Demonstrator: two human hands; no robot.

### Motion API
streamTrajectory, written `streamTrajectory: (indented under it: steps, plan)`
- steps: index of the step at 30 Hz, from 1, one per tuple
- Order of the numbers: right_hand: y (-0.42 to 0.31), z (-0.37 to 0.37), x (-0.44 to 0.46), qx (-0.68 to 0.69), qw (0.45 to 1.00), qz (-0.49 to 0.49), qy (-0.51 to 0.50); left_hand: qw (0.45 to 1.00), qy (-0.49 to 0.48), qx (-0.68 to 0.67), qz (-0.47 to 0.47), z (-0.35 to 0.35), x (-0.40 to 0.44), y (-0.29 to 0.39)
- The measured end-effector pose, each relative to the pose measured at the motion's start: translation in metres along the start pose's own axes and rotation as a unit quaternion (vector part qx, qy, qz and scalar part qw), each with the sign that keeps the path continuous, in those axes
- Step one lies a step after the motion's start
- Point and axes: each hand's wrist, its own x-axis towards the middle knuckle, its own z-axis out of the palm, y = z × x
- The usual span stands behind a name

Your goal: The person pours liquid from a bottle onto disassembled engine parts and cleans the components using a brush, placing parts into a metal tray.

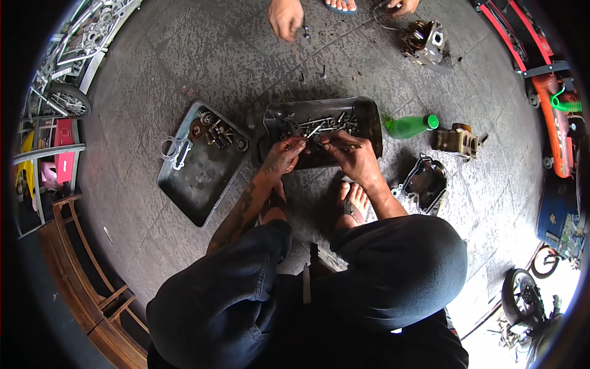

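Observation:
My left hand (284, 154) is closed on a slim, shiny metal part (314, 131) over the near side of a dark tray (373, 132). My right hand (353, 156) is beside it, its fingers pinched round a thin dark item that I cannot make out. Below the hands, the tray holds several bolts (347, 123) and small metal pieces. To the left lies a second tray (198, 190) with a spring, gears and other small parts, and a light metal gasket-like piece (178, 152) rests across its left rim.
A green bottle (410, 126) lies right of the dark tray, near a metal engine block (458, 142) and an open casing (425, 182). Another person's hands (286, 18) reach in at the top, near an engine part (425, 43). Loose bolts (324, 72) stand on the floor.

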Motion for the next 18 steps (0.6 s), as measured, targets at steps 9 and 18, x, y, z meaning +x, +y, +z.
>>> streamTrajectory:
  steps: [9, 18]
  plan:
    - [-0.006, 0.001, 0.0, 0.026, 0.998, -0.042, -0.035, 0.996, 0.032, 0.038, -0.067, 0.004, -0.007, 0.02]
    - [-0.007, -0.005, 0.004, 0.001, 0.999, 0.016, -0.046, 0.997, 0.01, 0.021, -0.073, 0.003, -0.009, 0.016]
